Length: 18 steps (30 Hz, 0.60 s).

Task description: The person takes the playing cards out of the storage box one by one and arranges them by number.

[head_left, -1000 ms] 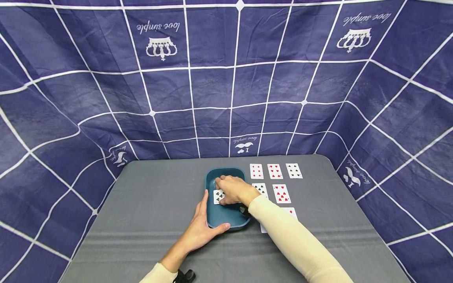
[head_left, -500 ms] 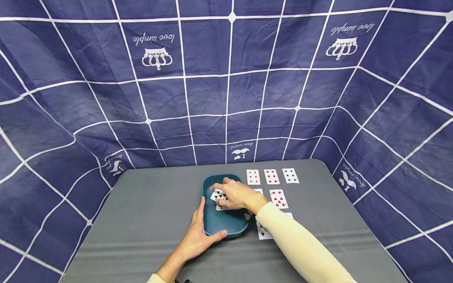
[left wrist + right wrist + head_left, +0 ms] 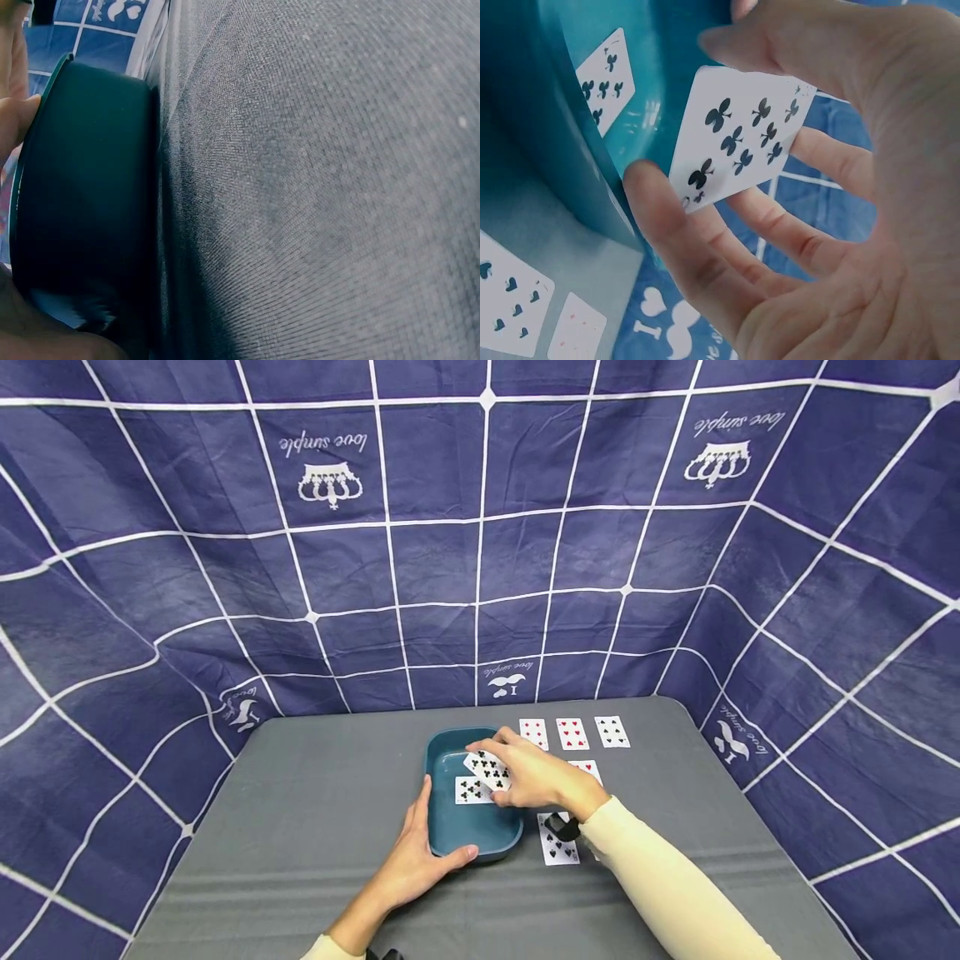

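My right hand [image 3: 536,777] pinches a clubs playing card [image 3: 739,139] over the right part of a teal tray [image 3: 476,839]. The card is tilted, its face showing several black clubs; in the right wrist view it sits between thumb and fingers. A second clubs card [image 3: 469,790] lies face up on the tray floor, partly overlapped by the held one. At the tray's near left corner rests my left hand [image 3: 411,860], fingers straight along the outer wall and thumb stretched along the near rim. The left wrist view shows the tray's outer side [image 3: 90,172] close up.
Right of the tray, face-up cards lie in rows on the grey table [image 3: 315,810]: diamonds [image 3: 532,732], hearts [image 3: 573,734] and spades [image 3: 612,732] at the back. Another hearts card [image 3: 587,767] and a near spades card [image 3: 558,853] are partly covered by my right arm. A blue checked cloth [image 3: 442,560] hangs behind.
My right hand has lifted a clubs card off the one in the tray and moved right with it. My left hand has stayed at the tray.
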{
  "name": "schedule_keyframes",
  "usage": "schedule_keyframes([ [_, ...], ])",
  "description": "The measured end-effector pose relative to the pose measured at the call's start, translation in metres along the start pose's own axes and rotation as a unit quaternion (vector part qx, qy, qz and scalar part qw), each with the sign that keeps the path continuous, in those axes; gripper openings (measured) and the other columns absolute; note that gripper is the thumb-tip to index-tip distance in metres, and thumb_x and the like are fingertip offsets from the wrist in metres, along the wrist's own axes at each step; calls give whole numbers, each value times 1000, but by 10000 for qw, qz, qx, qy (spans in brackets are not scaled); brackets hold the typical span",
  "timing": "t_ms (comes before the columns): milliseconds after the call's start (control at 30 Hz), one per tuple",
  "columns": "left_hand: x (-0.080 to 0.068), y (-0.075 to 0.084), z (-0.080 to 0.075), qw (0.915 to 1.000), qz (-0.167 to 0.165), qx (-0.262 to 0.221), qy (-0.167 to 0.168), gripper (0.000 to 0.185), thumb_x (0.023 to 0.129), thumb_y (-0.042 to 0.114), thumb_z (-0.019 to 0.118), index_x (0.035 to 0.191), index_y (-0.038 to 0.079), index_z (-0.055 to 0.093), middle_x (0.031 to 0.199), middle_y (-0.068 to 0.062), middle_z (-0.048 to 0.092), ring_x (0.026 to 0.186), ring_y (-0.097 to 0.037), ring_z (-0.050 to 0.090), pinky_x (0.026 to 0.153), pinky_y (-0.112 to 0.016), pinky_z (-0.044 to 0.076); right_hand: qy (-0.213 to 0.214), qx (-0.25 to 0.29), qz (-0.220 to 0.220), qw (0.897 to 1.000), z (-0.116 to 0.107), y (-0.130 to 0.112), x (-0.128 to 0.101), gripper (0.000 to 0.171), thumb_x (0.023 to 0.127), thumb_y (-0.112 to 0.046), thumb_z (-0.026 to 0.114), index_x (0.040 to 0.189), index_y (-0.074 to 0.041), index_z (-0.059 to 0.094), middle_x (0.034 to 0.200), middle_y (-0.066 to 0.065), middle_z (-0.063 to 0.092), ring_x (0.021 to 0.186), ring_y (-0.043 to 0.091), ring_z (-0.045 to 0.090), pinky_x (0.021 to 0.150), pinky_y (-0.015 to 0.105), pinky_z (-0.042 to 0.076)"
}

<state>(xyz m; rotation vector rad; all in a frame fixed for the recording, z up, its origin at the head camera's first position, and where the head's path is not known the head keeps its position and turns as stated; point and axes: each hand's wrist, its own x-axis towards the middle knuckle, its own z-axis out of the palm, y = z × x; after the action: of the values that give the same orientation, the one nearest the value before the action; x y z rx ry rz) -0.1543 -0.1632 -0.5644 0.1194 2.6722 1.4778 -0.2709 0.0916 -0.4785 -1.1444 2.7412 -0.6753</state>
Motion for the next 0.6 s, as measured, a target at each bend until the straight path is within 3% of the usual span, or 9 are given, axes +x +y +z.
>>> schedule_keyframes([
  [167, 2, -2, -1, 10000, 41, 17, 4, 144, 88, 52, 101, 190, 19, 4, 188, -28, 29, 169, -52, 41, 130, -75, 42, -72, -49, -133, 9999, -10, -2, -16, 97, 88, -14, 99, 173, -22, 55, 153, 11, 59, 110, 20, 70, 106, 44, 62],
  [367, 3, -2, -3, 9999, 116, 54, 36, 144, 88, 51, 100, 190, 18, 4, 188, -29, 28, 169, -53, 41, 131, -75, 41, 91, -260, -254, 9993, -16, -3, -33, 96, 87, -20, 103, 171, -17, 58, 162, 12, 55, 95, 13, 68, 99, 40, 63],
  [600, 0, -1, 0, 9999, 126, 60, 33, 144, 87, 51, 101, 190, 17, 6, 187, -28, 31, 169, -51, 42, 132, -73, 41, 393, -386, -248, 9982, -18, 8, -60, 95, 84, -27, 106, 166, -8, 62, 160, 12, 58, 98, 10, 66, 92, 33, 63],
])
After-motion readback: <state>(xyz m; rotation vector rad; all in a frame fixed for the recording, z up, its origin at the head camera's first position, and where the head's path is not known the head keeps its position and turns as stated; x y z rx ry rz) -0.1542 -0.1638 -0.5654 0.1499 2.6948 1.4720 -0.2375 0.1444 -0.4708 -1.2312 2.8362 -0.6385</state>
